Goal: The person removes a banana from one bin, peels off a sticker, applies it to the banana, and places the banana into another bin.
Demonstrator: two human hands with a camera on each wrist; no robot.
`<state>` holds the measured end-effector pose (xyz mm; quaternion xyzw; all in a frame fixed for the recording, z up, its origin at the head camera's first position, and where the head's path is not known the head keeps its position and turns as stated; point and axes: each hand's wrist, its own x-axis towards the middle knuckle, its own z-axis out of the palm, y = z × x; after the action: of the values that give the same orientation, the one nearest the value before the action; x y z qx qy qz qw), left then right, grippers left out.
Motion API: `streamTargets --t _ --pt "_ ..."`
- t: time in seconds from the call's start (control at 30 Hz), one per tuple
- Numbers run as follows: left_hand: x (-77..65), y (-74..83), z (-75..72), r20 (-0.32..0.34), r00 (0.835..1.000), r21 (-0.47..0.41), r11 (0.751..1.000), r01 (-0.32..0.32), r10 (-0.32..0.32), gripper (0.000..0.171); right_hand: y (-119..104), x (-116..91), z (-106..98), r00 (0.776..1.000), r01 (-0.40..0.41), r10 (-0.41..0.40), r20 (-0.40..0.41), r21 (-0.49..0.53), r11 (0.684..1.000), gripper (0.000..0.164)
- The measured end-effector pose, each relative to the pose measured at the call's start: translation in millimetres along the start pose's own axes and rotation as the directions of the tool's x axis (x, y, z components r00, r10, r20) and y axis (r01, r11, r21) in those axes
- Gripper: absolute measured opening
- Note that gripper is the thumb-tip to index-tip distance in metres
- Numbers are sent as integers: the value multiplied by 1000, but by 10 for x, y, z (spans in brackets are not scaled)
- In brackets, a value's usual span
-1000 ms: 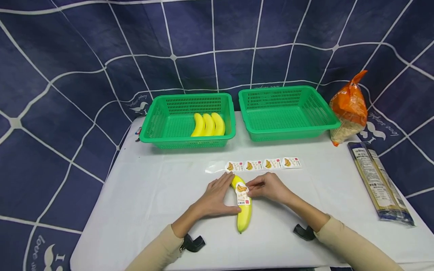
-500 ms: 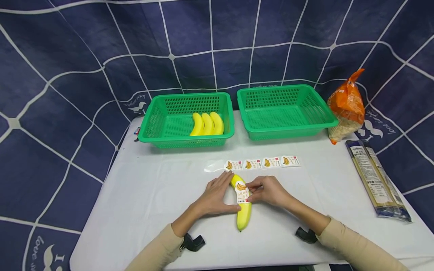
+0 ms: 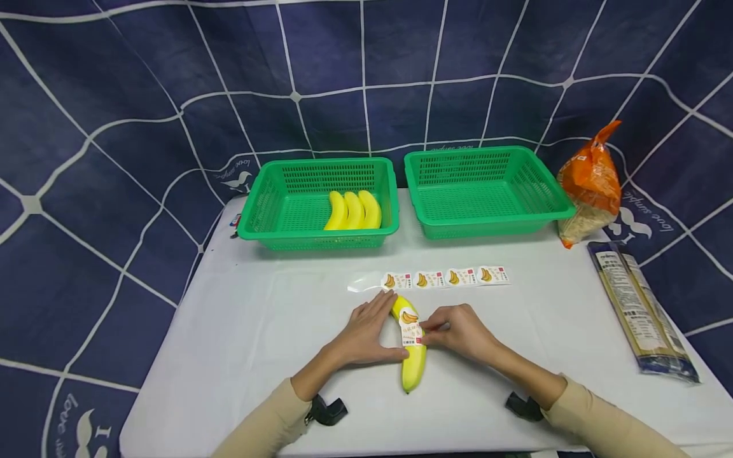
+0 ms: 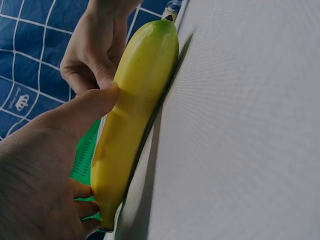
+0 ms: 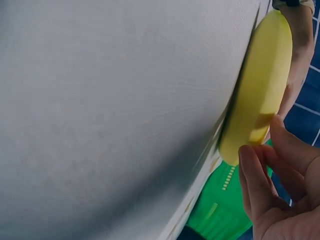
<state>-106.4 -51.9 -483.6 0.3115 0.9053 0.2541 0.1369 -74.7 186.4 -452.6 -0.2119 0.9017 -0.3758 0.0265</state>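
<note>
Banana: lies on the bench [image 3: 258,350] between both hands, far end toward 11 o'clock [image 3: 413,372].
Label fitted: one, lying on the banana's upper face [image 3: 410,332].
Left hand [image 3: 362,336]: at 9 o'clock, spread, fingertips on the far end, thumb on the near half.
Right hand [image 3: 462,331]: at 3 o'clock, fingers bent, tips at the label's edge; pinching or merely pressing, cannot tell.
Outstanding: four labels on the strip [image 3: 445,278], 1 o'clock; three bananas [image 3: 354,212], apparently unlabelled, in the basket [image 3: 312,235], 11 o'clock.
Change: right fingertips sit lower than a second ago, toward 5 o'clock; left hand unchanged.
</note>
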Motion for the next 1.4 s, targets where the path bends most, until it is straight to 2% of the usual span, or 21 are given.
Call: streamTargets --t 0.27,0.4,0.53,0.73,0.97,1.13,1.4 --pt "-15 3 -5 -10 1000 -5 1000 -8 8 113 -11 -23 9 999 16 -16 38 15 1000 28" --pt "-14 1 1 -8 1000 8 1000 -9 9 112 -14 40 -10 999 23 -24 39 5 1000 28" --pt "-3 2 11 -4 1000 17 1000 -13 13 112 12 152 -15 996 79 -77 47 -43 996 30" --pt "1 16 17 8 1000 30 999 -14 14 112 43 261 13 983 175 -166 76 -138 975 32" --pt "-16 36 -2 8 1000 19 1000 -14 14 112 -8 269 37 969 231 -202 141 -236 944 34" --pt "-12 33 -14 16 1000 11 1000 -3 3 112 -14 279 56 955 290 -256 150 -284 914 32" --pt "3 26 -27 15 1000 13 1000 9 -9 111 -53 274 59 949 300 -247 197 -315 900 29"
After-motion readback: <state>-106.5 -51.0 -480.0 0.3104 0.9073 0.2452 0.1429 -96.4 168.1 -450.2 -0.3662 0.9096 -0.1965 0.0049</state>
